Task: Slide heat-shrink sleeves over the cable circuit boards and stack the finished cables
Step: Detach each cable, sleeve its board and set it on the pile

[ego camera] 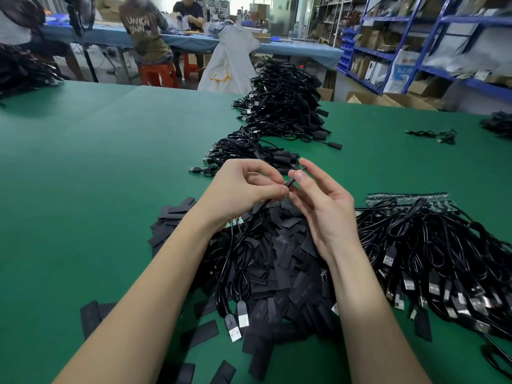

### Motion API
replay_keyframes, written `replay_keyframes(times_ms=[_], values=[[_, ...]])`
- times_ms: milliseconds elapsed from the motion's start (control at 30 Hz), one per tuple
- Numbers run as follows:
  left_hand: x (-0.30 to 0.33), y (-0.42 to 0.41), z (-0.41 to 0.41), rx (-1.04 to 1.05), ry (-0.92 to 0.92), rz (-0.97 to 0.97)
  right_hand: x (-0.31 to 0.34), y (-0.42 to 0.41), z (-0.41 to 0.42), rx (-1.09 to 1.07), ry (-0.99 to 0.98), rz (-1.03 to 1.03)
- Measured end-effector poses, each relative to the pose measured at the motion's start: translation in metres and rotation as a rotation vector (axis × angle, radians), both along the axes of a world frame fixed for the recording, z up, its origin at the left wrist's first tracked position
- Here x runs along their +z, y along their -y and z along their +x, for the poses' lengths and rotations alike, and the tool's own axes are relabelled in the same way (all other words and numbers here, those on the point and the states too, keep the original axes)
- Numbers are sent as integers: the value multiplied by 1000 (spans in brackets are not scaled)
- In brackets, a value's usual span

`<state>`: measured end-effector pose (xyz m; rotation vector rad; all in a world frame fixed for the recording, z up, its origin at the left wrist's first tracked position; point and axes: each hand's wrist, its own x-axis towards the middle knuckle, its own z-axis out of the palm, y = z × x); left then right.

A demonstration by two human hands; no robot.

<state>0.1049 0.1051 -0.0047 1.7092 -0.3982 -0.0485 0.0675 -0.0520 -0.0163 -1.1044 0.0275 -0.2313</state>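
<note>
Two bare forearms reach into view from the bottom edge, both mine, with no sleeves, gloves, watch or rings showing. My left hand [243, 187] and my right hand [321, 206] are uncovered. The fingers [300, 177] are slender, with short, plain, unpainted nails. Both wrists are bare.

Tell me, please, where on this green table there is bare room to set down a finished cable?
The widest bare patch of the green table lies left of the finished cable stack and the loose sleeve pile. Another lies between that stack and the small bundle at right. It is crowded under both hands and at the unsleeved cables on the right.
</note>
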Motion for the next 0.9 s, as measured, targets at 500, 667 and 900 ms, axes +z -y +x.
replay_keyframes(times_ms=[500,667,900], values=[[2,3,-4,21,-23,5,-6,0,3,-42,10,-15],[6,6,-4,41,-7,-32,-6,5,5,86,-32,-106],[14,6,-1,185,11,-199,-7,11,-3,508,-110,-555]])
